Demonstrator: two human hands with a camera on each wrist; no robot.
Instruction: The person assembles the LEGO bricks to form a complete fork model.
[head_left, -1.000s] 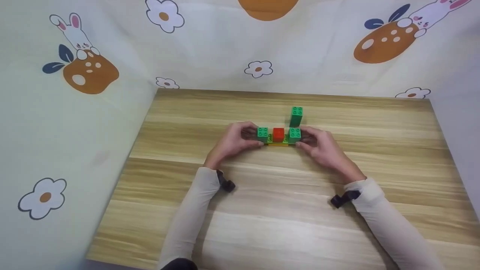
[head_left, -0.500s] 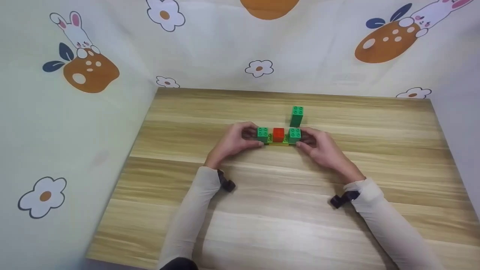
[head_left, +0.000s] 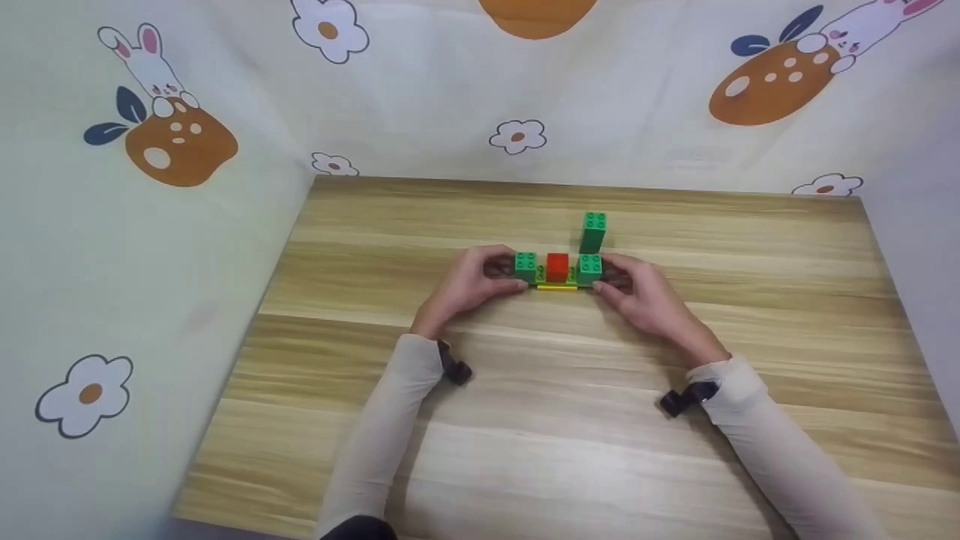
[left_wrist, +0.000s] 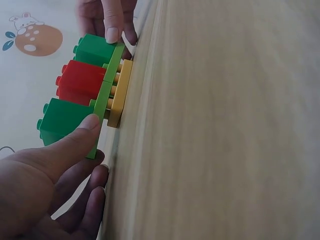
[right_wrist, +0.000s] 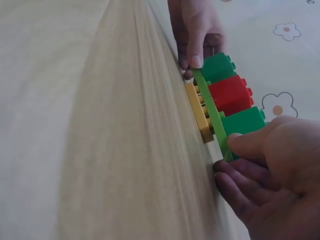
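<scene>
Both hands hold one toy brick assembly. Its base is a row of light green plates [left_wrist: 101, 101], carrying a red brick [head_left: 557, 268] between a left green brick [head_left: 525, 268] and a right green brick [head_left: 589, 270]. My left hand [head_left: 472, 281] grips the left end, thumb on the near side and fingers beyond and beneath. The right hand [head_left: 651, 296] grips the other end in the same way. Below the middle lies a yellow plate [left_wrist: 119, 102]; its studs show in a narrow gap under the light green row in both wrist views.
A tall green brick stack [head_left: 592, 234] stands upright on the wooden table [head_left: 555, 435], just behind the right green brick. Patterned cloth walls [head_left: 420, 97] rise at the table's back and sides. Each wrist wears a black camera mount [head_left: 686, 399].
The bricks appear very slightly higher in the head view, and the yellow plate shows more distinctly beneath the light green row. Both hands keep their grip.
</scene>
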